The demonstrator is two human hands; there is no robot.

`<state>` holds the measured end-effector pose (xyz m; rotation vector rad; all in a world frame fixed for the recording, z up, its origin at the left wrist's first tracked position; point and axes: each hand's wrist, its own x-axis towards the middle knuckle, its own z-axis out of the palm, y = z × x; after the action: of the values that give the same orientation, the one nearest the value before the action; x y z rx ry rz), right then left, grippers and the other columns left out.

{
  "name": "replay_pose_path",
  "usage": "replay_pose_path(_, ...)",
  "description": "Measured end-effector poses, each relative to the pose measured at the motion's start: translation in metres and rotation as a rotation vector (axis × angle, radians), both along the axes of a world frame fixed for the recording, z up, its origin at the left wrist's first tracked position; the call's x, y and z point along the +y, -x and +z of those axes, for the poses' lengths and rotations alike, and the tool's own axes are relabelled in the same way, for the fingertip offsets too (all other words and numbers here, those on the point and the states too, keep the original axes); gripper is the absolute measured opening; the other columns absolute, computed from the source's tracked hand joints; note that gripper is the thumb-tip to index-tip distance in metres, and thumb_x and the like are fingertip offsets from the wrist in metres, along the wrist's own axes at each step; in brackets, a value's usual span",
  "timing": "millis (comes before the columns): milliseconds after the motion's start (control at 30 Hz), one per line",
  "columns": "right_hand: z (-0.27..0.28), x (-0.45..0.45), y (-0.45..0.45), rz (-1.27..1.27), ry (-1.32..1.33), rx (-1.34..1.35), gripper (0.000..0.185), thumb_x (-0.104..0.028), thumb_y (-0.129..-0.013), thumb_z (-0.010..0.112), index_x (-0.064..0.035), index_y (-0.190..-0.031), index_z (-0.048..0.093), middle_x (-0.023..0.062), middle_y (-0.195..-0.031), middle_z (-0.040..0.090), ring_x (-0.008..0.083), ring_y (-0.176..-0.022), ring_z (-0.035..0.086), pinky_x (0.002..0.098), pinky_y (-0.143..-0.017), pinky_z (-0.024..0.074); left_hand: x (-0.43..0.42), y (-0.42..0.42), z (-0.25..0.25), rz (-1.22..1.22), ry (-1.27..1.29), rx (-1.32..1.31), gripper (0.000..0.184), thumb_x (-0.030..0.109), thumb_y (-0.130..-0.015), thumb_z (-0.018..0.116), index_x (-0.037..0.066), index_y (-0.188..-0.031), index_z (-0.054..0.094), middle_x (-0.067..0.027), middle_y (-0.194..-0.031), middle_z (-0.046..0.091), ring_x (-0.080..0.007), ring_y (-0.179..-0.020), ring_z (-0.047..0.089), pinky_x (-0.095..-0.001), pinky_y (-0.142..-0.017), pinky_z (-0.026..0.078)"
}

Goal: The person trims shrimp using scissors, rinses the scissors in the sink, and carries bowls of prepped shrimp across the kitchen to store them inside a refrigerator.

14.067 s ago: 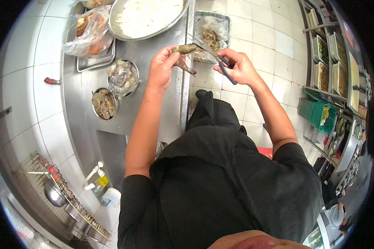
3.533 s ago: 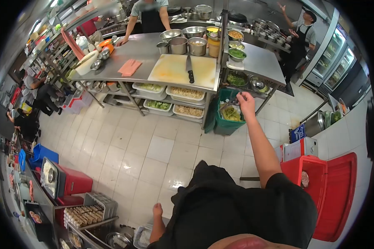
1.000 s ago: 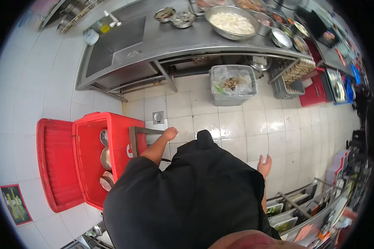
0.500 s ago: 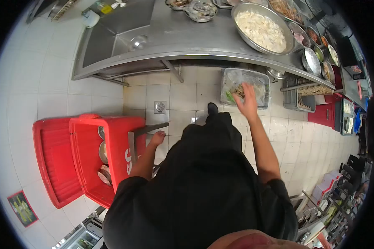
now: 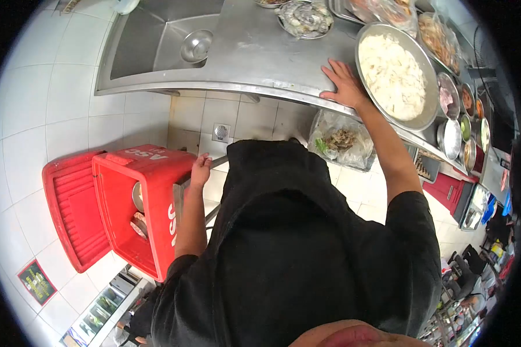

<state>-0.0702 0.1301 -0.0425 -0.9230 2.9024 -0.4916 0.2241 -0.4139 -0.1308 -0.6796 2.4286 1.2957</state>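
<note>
The steel counter (image 5: 255, 58) is lying ahead of the person, at twelve o'clock, and the right hand (image 5: 345, 85) is resting upon it near the front edge. The fingers of this hand are spreading wide, palm down. At its three o'clock, just beside it, a large metal bowl (image 5: 432, 92) is holding many white pieces (image 5: 391, 75). Beyond this bowl, at its four o'clock, a shiny smaller bowl (image 5: 450, 139) is standing. At the hand's eleven o'clock, a bowl of greyish seafood (image 5: 305, 20) is sitting on the counter. At six o'clock, below the edge, a lined bin (image 5: 361, 151) is containing brownish scraps (image 5: 341, 140).

The left hand (image 5: 201, 170) is hanging in the air, its fingers bending loosely; I cannot tell whether they are holding something. At its eight o'clock a red cooler (image 5: 165, 173) is standing open. At its one o'clock a drain (image 5: 220, 132) is showing in the floor.
</note>
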Motion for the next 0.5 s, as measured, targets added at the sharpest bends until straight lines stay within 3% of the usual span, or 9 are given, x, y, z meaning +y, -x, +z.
replay_pose_path(67,0.005,-0.008,0.0,-0.005,-0.064,0.01,0.085,-0.056,-0.077,0.066,-0.0123,-0.144,0.037,0.0161,-0.153,0.023,0.0349,-0.141,0.018,0.0519,-0.115,0.0163,0.008,-0.007,0.003,-0.043,0.069,-0.074,0.033,0.019,-0.093,0.057,-0.001,-0.12,0.059,-0.0121,-0.098,0.066,-0.0191,-0.087,0.061,-0.0309,-0.083,0.048)
replay_pose_path(100,0.008,-0.013,0.003,0.002,-0.095,0.026,0.084,-0.057,-0.078,0.064,-0.0122,-0.144,0.037,0.0166,-0.152,0.023,0.0353,-0.141,0.018,0.0519,-0.115,0.0159,-0.021,-0.03,-0.054,-0.037,-0.003,-0.083,0.037,0.022,-0.091,0.059,-0.001,-0.119,0.059,-0.0133,-0.099,0.068,-0.0212,-0.09,0.063,-0.0327,-0.084,0.048)
replay_pose_path(133,0.009,-0.019,0.005,0.004,-0.126,0.043,0.084,-0.059,-0.079,0.063,-0.0121,-0.144,0.036,0.0171,-0.152,0.024,0.0357,-0.141,0.019,0.0519,-0.115,0.0156,-0.024,-0.033,-0.054,0.0,0.042,-0.312,0.04,0.026,-0.089,0.061,0.0,-0.119,0.06,-0.0137,-0.095,0.069,-0.0215,-0.087,0.065,-0.0336,-0.081,0.049)
replay_pose_path(233,0.006,-0.05,0.018,0.131,-0.122,0.081,0.081,-0.061,-0.083,0.057,-0.0123,-0.144,0.035,0.0179,-0.152,0.025,0.0353,-0.141,0.02,0.0518,-0.116,0.0139,-0.07,-0.053,-0.102,-0.286,0.071,-0.195,0.04,0.029,-0.087,0.061,0.004,-0.119,0.061,-0.0145,-0.087,0.068,-0.0213,-0.079,0.064,-0.0343,-0.076,0.05)
replay_pose_path(300,-0.001,-0.087,0.032,0.2,-0.113,0.1,0.078,-0.06,-0.085,0.054,-0.0126,-0.144,0.036,0.018,-0.152,0.025,0.0347,-0.142,0.021,0.0513,-0.116,0.0132,-0.091,-0.042,-0.111,-0.082,0.055,-0.34,0.039,0.029,-0.088,0.059,0.006,-0.118,0.062,-0.0142,-0.085,0.067,-0.02,-0.074,0.062,-0.0334,-0.072,0.049)
replay_pose_path(333,-0.004,-0.11,0.036,0.235,-0.106,0.11,0.076,-0.06,-0.086,0.052,-0.0128,-0.144,0.036,0.018,-0.152,0.025,0.0344,-0.142,0.021,0.0511,-0.117,0.0129,-0.123,-0.042,-0.152,0.078,-0.229,-0.327,0.038,0.028,-0.088,0.059,0.006,-0.118,0.063,-0.014,-0.085,0.067,-0.0177,-0.07,0.061,-0.0317,-0.068,0.049)
replay_pose_path(400,-0.007,-0.167,0.051,0.283,-0.086,0.114,0.073,-0.057,-0.088,0.051,-0.0136,-0.144,0.036,0.0174,-0.153,0.025,0.0329,-0.142,0.021,0.05,-0.117,0.0125,-0.146,-0.001,-0.151,-0.302,0.162,-0.177,0.037,0.026,-0.088,0.059,0.003,-0.117,0.062,-0.0112,-0.082,0.066,-0.0159,-0.065,0.058,-0.0302,-0.064,0.049)
replay_pose_path(433,-0.011,-0.198,0.059,0.311,-0.081,0.105,0.072,-0.056,-0.089,0.051,-0.0132,-0.144,0.036,0.0175,-0.152,0.025,0.0327,-0.142,0.022,0.0494,-0.117,0.0125,-0.143,0.027,-0.125,-0.245,0.078,-0.103,0.037,0.025,-0.088,0.059,0.001,-0.117,0.062,-0.0105,-0.082,0.066,-0.016,-0.065,0.058,-0.0306,-0.064,0.049)
replay_pose_path(500,-0.013,-0.264,0.078,0.344,-0.038,0.094,0.069,-0.053,-0.09,0.051,-0.0121,-0.144,0.037,0.0181,-0.151,0.027,0.0327,-0.141,0.024,0.0482,-0.117,0.0125,-0.154,0.077,-0.11,0.183,-0.412,-0.208,0.037,0.022,-0.09,0.058,-0.002,-0.118,0.06,-0.0091,-0.082,0.065,-0.0147,-0.068,0.059,-0.0297,-0.064,0.049)
